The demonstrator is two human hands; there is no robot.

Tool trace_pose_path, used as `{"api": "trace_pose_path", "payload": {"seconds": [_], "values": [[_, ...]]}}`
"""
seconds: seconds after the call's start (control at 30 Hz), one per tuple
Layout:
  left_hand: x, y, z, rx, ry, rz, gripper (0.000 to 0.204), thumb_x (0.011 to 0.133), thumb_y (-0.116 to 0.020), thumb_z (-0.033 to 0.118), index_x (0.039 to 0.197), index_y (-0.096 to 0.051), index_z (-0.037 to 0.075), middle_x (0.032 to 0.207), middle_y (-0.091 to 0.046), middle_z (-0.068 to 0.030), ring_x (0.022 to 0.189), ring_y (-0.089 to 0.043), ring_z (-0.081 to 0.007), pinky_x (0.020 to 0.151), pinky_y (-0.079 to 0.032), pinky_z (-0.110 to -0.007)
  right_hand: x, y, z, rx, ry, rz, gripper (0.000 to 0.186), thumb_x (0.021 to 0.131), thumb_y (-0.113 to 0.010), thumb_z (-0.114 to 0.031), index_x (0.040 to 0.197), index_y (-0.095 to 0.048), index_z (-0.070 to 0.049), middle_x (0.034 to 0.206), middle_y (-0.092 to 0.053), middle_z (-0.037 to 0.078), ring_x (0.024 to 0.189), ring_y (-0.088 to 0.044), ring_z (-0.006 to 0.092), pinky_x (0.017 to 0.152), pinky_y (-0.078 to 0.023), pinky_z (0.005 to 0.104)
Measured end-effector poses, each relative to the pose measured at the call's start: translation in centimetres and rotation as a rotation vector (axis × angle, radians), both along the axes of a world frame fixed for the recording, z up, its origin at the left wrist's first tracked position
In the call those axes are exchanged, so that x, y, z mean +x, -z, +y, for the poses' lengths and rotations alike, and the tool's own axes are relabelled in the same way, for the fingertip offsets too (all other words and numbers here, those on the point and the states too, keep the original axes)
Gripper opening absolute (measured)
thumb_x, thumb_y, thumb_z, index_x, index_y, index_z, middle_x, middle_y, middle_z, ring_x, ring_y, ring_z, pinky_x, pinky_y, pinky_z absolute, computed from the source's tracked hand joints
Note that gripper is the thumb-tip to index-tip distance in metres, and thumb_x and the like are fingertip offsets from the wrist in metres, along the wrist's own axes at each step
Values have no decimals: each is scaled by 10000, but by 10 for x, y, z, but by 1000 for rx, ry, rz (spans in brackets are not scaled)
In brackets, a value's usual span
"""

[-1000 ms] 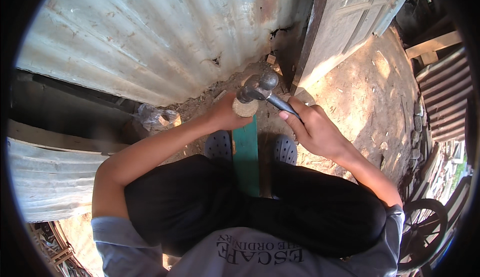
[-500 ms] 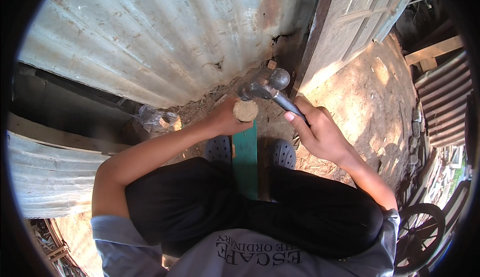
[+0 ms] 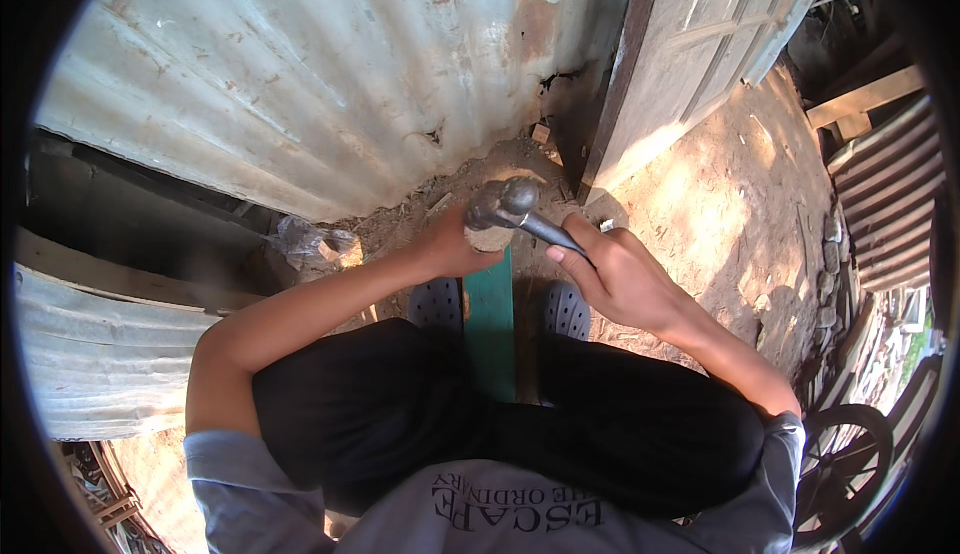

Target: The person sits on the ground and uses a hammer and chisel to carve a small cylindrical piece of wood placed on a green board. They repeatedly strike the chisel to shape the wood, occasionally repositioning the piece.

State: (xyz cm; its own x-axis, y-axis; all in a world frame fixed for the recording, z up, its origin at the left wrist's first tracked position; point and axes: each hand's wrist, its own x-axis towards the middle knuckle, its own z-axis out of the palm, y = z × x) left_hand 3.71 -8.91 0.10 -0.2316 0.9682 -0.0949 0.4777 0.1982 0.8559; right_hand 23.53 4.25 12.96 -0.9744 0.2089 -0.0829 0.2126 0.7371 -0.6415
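My right hand [image 3: 622,276] is closed round the dark handle of a ball-peen hammer [image 3: 500,204]. The hammer's metal head is over the round end of a wooden piece [image 3: 488,241] that looks like a stick or tool handle, hiding most of that end; it seems to touch it. My left hand [image 3: 442,244] wraps round this wooden piece, and its lower part is hidden. Below the left hand, a green board [image 3: 488,319] runs between my feet toward my body.
Grey perforated clogs [image 3: 566,309] flank the board. Ahead rises a corrugated metal sheet [image 3: 330,64], with a wooden door [image 3: 690,54] to its right. A crumpled clear plastic bag [image 3: 300,239] lies at left. A spoked wheel [image 3: 845,464] stands at lower right.
The hammer head has come down and left from beside the wooden piece onto its end. My right hand moved slightly left with it; my left hand stays nearly where it was.
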Motion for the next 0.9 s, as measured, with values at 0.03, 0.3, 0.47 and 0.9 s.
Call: {"api": "trace_pose_path", "payload": {"seconds": [0.03, 0.3, 0.47, 0.9], "values": [[-2, 5, 1, 52, -20, 0, 423, 736, -725, 230, 1096, -590, 52, 1087, -640, -164, 1042, -616, -319, 879, -487, -402, 0, -8, -1, -48, 43, 50, 256, 958, -555, -202, 1000, -491, 42, 589, -533, 232, 543, -574, 419, 492, -411, 449], [-6, 0, 5, -99, -3, 80, 450, 727, -731, 278, 1080, -604, 29, 1050, -651, -175, 1014, -624, -317, 881, -490, -387, 2, 10, 13, 17, 86, 71, 228, 994, -489, -192, 1001, -519, 34, 525, -464, 140, 430, -484, 245, 450, -381, 368], [-1, -7, 7, -31, -11, -6, 374, 739, -729, 274, 1022, -631, 49, 976, -670, -152, 956, -643, -302, 834, -499, -395, 4, -17, 7, -145, 250, 244, 240, 967, -543, -199, 954, -515, 39, 533, -509, 213, 435, -526, 349, 449, -388, 419], [0, -11, 4, -127, 1, 34, 528, 733, -758, 320, 1160, -582, 63, 1094, -632, -175, 1072, -606, -321, 922, -480, -387, 2, -9, 1, -191, 206, 341, 264, 964, -545, -201, 986, -547, 62, 543, -521, 238, 516, -568, 424, 487, -412, 451]]}}
